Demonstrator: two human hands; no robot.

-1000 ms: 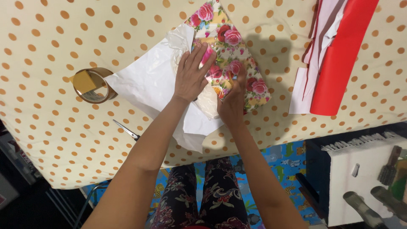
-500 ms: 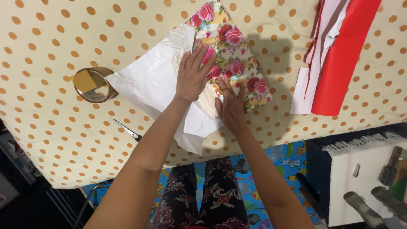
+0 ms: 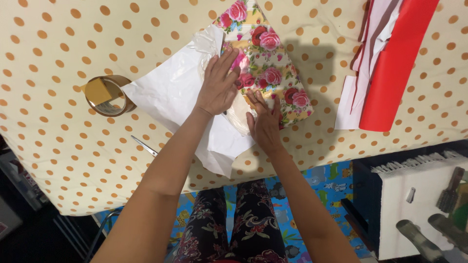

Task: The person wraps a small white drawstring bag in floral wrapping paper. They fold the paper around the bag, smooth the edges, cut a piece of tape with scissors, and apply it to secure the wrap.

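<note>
Two hands flat and open, left hand [image 3: 218, 84] and right hand [image 3: 265, 122] pressing floral wrapping paper [image 3: 267, 63], tape roll [image 3: 106, 95] well apart on dotted worktop [image 3: 58, 39]

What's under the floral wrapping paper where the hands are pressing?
Crinkled white paper shows beneath the floral wrapping paper, on the dotted tablecloth. Left hand and right hand press flat; anything wrapped inside is covered.

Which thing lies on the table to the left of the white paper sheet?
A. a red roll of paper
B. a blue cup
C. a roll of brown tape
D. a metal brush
C: the roll of brown tape rests on the dotted tablecloth just left of the white paper sheet.
</note>
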